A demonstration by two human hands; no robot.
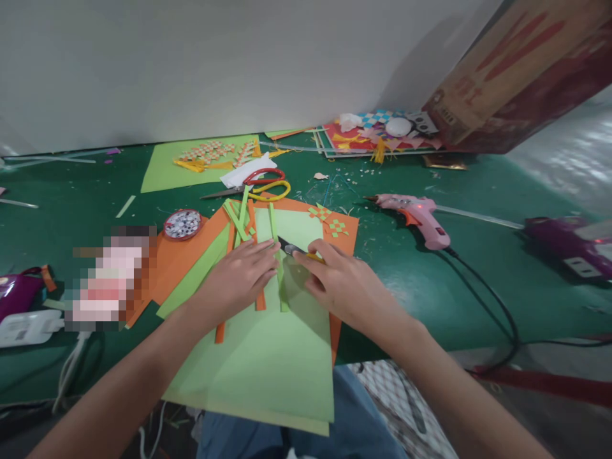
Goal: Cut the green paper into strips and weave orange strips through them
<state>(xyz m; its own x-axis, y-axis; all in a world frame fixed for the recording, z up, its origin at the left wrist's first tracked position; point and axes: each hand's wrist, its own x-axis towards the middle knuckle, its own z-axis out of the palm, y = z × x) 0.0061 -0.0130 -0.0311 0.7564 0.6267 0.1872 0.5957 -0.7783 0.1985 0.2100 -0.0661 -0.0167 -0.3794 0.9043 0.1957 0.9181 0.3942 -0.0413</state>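
My right hand (342, 274) is closed around a craft knife (290, 247) with a dark tip and a yellow part of the handle showing. The tip meets a narrow green paper strip (282, 290) lying on light green paper (287, 363). Beside it, my left hand (243, 271) rests palm down with fingers stretched out, fingertips pressing at the strip. Loose orange strips (261, 299) lie partly under that hand. More green strips (236, 220) cross each other just beyond it. Orange sheets (349, 229) lie beneath, with small woven green-orange pieces (337, 224) on top.
Red-and-yellow scissors (270, 185) lie beyond the papers. A pink glue gun (418, 217) with a black cord is on the right. At left are a round tub of small beads (182, 224) and a blurred-out object (112, 280). Woven crafts (210, 153) lie at the back on the green table (382, 319).
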